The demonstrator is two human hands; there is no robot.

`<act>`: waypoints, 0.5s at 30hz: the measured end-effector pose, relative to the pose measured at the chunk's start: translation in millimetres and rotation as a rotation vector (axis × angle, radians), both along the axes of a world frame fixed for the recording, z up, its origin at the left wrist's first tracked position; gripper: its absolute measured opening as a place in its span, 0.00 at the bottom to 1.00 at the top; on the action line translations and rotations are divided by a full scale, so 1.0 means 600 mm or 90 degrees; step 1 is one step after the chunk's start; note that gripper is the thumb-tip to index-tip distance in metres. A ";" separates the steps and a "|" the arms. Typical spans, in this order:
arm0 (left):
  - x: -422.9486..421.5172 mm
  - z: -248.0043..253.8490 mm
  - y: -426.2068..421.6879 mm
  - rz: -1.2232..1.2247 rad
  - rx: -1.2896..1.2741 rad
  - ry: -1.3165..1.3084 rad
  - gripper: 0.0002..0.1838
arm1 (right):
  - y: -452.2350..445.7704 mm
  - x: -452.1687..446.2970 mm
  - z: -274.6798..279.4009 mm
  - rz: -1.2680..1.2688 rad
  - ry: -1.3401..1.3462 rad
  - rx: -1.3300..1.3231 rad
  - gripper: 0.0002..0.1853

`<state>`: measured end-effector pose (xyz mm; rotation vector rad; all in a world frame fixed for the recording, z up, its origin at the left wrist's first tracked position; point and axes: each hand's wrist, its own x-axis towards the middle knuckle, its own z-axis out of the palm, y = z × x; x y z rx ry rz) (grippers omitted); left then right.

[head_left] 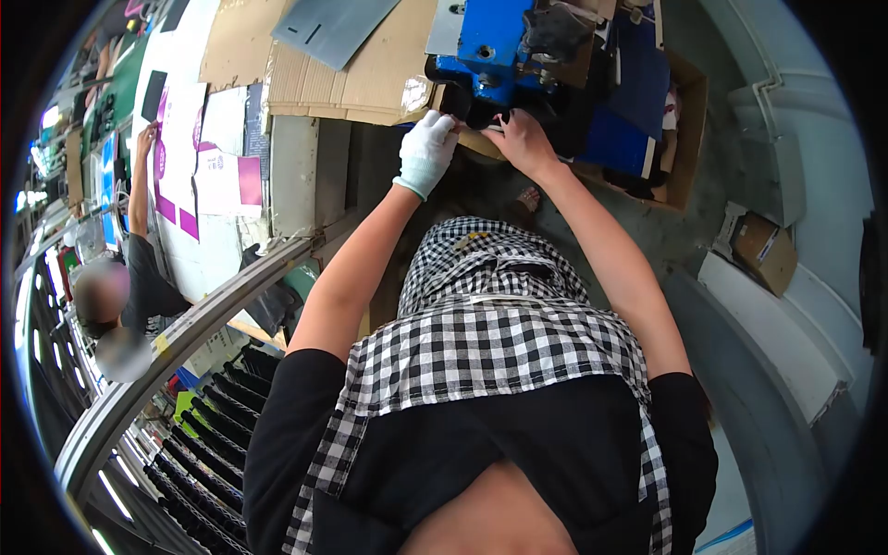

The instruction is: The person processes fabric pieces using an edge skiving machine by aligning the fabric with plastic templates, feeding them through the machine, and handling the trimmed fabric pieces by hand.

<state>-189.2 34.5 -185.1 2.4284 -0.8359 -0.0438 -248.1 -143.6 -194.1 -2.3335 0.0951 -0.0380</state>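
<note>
My left hand [428, 148], in a white knit glove, is at the front edge of the cardboard-covered bench, just below a blue machine [487, 46]. Its fingertips are pinched together, and what they grip is too small to make out. Bare, my right hand [521, 141] is raised to the machine's lower front, a short way right of the glove. Thumb and fingers close there on something dark and thin that I cannot make out. Black parts of the machine lie between and above both hands. A grey flat sheet [335, 28] rests on the cardboard [324, 88] at the upper left.
Right of the machine stands a cardboard box [686, 139] beside blue panels [618, 139]. A smaller box [763, 252] is farther right. At left, a person [139, 277] reaches over a table with white and purple sheets [222, 180]. A metal rail [199, 324] runs diagonally below.
</note>
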 end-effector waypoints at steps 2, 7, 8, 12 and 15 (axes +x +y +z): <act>-0.001 -0.005 0.001 -0.003 0.014 -0.012 0.04 | 0.004 0.007 0.000 -0.015 0.064 0.002 0.21; -0.001 -0.007 0.001 -0.023 0.048 -0.043 0.05 | -0.003 0.017 0.008 -0.037 0.085 0.074 0.23; 0.000 -0.008 0.002 -0.029 0.053 -0.047 0.05 | -0.005 0.020 0.010 -0.038 0.131 0.087 0.23; 0.004 0.000 0.003 -0.053 0.082 -0.047 0.05 | -0.013 0.031 0.033 -0.007 0.226 0.105 0.24; 0.006 0.003 0.001 -0.064 0.090 -0.046 0.05 | -0.014 0.026 0.061 -0.007 0.158 0.112 0.23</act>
